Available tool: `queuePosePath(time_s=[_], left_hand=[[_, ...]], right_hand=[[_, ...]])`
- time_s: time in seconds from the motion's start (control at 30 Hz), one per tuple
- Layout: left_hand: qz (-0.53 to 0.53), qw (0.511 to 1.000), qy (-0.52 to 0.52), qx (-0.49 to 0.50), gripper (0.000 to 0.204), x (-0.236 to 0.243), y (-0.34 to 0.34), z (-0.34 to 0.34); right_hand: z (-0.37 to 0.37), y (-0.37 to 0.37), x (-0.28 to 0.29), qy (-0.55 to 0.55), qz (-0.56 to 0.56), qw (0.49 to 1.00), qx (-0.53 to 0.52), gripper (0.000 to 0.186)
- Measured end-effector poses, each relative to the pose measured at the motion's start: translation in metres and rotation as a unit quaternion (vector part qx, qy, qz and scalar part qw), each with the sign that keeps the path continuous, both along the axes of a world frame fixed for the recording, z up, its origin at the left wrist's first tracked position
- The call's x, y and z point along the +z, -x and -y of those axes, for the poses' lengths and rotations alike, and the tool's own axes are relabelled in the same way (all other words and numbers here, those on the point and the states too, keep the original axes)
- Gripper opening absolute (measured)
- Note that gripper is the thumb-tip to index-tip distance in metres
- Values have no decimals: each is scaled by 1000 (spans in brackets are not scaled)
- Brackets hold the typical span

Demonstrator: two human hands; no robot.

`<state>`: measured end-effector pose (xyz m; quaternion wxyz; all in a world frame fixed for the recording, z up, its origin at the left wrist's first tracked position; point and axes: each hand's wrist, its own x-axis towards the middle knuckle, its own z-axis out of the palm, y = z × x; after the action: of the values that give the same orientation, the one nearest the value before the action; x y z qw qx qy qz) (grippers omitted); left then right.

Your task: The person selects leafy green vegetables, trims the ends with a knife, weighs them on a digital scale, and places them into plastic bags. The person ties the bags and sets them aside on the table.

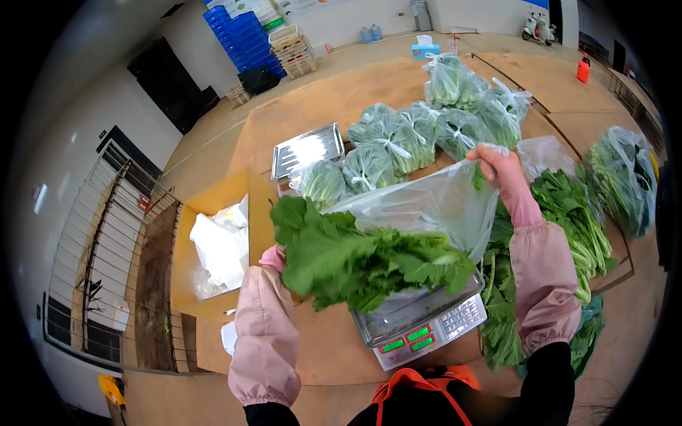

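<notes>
My left hand (273,257), its fingers mostly hidden behind leaves, holds a bunch of leafy greens (334,252) over the digital scale (419,334). My right hand (497,167) grips the top of a clear plastic bag (401,206), which spreads out behind the greens. The scale's metal pan is partly covered by bag and leaves, and its displays are lit green. Loose greens (568,213) lie on the wooden table (277,351) to the right of the scale. Both forearms wear pink sleeve covers.
Bagged greens (398,138) cluster beyond the scale, beside a metal tray (305,149). An open cardboard box (185,270) with white bags is at left; another bag of greens (621,177) lies far right. Stacked crates (241,42), a tissue box (425,51) and a red bottle (582,69) are farther back.
</notes>
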<state>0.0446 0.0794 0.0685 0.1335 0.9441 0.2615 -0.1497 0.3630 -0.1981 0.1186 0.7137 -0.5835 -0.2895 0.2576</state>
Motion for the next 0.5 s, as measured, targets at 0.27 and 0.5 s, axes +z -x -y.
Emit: queuePosePath(time_s=[0.27, 0.5], left_hand=[[27, 997, -67, 17, 32, 18, 40, -25], [172, 893, 269, 318, 24, -4, 73, -46]], right_hand=[[-38, 0, -35, 97, 37, 991, 86, 27], [-50, 22, -27, 85, 10, 990, 112, 27]])
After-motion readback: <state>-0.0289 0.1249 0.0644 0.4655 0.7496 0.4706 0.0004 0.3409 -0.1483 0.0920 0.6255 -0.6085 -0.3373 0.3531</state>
